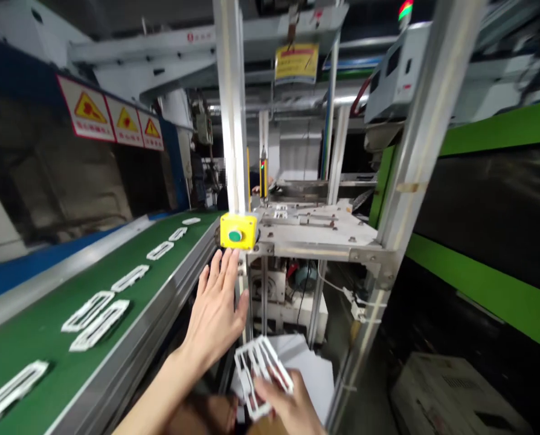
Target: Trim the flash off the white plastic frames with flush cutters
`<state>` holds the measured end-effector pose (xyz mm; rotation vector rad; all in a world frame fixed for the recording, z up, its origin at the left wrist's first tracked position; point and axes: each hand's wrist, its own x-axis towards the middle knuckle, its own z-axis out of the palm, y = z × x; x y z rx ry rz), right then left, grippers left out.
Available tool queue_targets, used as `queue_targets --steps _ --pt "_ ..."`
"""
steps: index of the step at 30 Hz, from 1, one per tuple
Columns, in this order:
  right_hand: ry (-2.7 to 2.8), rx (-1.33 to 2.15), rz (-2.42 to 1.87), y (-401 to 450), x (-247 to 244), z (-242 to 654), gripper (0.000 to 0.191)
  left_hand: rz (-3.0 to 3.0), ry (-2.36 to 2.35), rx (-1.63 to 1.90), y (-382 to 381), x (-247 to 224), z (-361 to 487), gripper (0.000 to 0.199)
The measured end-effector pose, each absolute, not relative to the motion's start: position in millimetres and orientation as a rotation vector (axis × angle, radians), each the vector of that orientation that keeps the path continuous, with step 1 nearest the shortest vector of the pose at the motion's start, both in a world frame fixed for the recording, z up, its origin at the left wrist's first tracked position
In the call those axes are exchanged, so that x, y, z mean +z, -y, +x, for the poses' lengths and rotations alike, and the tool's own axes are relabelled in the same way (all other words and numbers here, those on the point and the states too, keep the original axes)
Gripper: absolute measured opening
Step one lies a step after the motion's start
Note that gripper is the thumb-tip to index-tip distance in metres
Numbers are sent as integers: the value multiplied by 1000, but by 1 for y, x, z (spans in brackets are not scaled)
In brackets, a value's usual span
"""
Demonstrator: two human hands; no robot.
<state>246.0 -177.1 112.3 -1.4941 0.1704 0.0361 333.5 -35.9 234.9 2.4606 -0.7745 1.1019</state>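
My left hand [216, 314] is stretched forward with its fingers spread, holding nothing. Its fingertips lie just below a yellow box [248, 225] with a green button [235, 235], mounted on a metal post. Lower down, my right hand [288, 396] grips a white slotted frame part [252, 368], thumb on top. White sheets [315, 368] lie beneath and behind that part. On the left, several similar white parts [131, 278] rest spaced along a green conveyor belt [147, 302].
A metal-framed table [356, 232] stands ahead between upright posts [231, 109]. Blue machinery with warning signs [122, 124] flanks the belt. A green and black machine [491, 272] is at right, with a grey box [455, 393] low down. Part of a person shows far back.
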Motion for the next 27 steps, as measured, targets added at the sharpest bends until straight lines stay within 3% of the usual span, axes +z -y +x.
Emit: queue_targets --steps 6,11,14,20,27 --pt "173 67 -1491 158 117 251 34 2141 298 467 -3 179 281 54" --pt "211 241 -1496 138 100 245 28 1646 -9 151 -33 159 233 50" --pt "303 399 -1487 119 93 236 25 1390 -137 118 -37 147 205 49" --pt "407 744 -1417 88 85 217 27 940 -354 230 -30 107 162 26" --pt "418 989 -1386 76 68 210 37 679 -580 385 -26 75 131 28"
